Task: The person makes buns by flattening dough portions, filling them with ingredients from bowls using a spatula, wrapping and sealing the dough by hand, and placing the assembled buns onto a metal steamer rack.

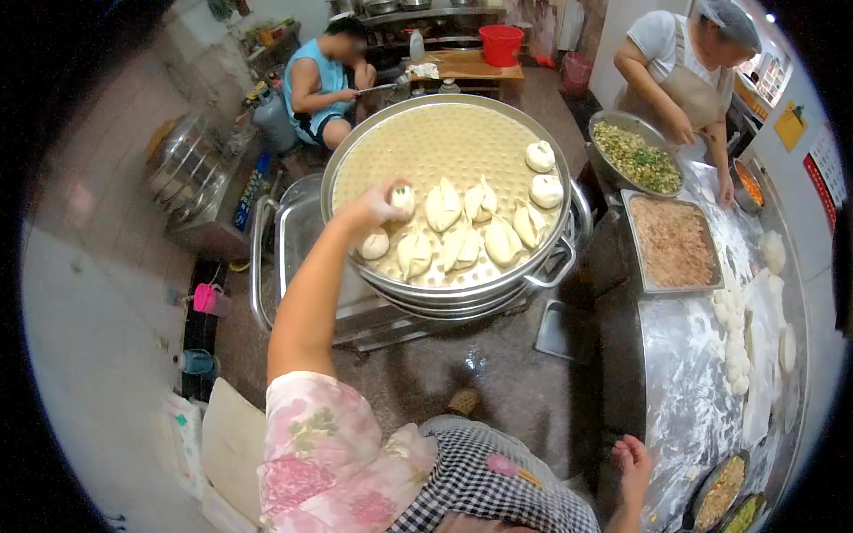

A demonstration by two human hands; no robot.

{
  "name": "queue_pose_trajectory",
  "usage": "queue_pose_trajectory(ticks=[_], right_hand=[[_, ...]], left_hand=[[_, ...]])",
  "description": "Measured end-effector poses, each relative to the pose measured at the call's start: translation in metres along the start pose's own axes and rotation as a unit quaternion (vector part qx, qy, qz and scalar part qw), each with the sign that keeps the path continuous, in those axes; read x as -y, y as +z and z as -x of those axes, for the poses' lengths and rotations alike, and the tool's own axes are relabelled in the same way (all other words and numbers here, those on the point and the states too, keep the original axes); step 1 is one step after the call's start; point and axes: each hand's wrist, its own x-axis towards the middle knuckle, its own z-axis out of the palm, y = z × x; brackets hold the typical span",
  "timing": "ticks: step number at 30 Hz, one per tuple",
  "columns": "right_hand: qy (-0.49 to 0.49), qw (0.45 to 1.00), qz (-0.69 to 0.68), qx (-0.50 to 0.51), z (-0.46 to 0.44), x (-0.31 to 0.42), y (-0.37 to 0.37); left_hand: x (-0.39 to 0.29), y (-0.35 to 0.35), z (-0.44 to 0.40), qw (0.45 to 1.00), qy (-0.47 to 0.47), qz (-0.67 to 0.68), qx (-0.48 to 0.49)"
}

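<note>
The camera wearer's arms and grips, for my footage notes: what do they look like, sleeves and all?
The left arm has a loose, short, pale sleeve with pink flowers and some greenish leaves. The left grip and right grip are bare human hands, without gloves. No watch shows. The right sleeve cannot be made out.

Pale tiled wall [115, 213] at left; dark, wet-looking floor [462, 373]; low wooden table [468, 65] at back.
</note>
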Motion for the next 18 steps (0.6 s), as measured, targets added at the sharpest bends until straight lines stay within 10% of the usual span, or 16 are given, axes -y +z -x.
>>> queue_pose_trajectory(ticks=[4, 7, 8, 14, 18], right_hand=[[0.000, 1.000, 0.002, -0.001, 0.000, 0.005, 0.021], [0.005, 0.982, -0.181, 0.052, -0.012, 0.050, 0.050], [0.025, 0.969, -0.238, 0.062, -0.015, 0.065, 0.057], [-0.035, 0.861, -0.463, 0.207, -0.025, 0.119, 0.064], [-0.033, 0.898, -0.422, 0.122, -0.006, 0.094, 0.049]], left_hand=[[-0.018, -0.018, 0.013, 0.997, -0.075, -0.013, 0.033], [-0.005, -0.034, 0.011, 0.998, 0.008, -0.058, -0.006], [0.045, -0.053, -0.015, 0.978, 0.175, -0.104, -0.038], [-0.027, 0.010, 0.063, 0.958, 0.279, 0.003, -0.071], [-0.020, 0.093, 0.088, 0.946, 0.292, 0.137, -0.026]])
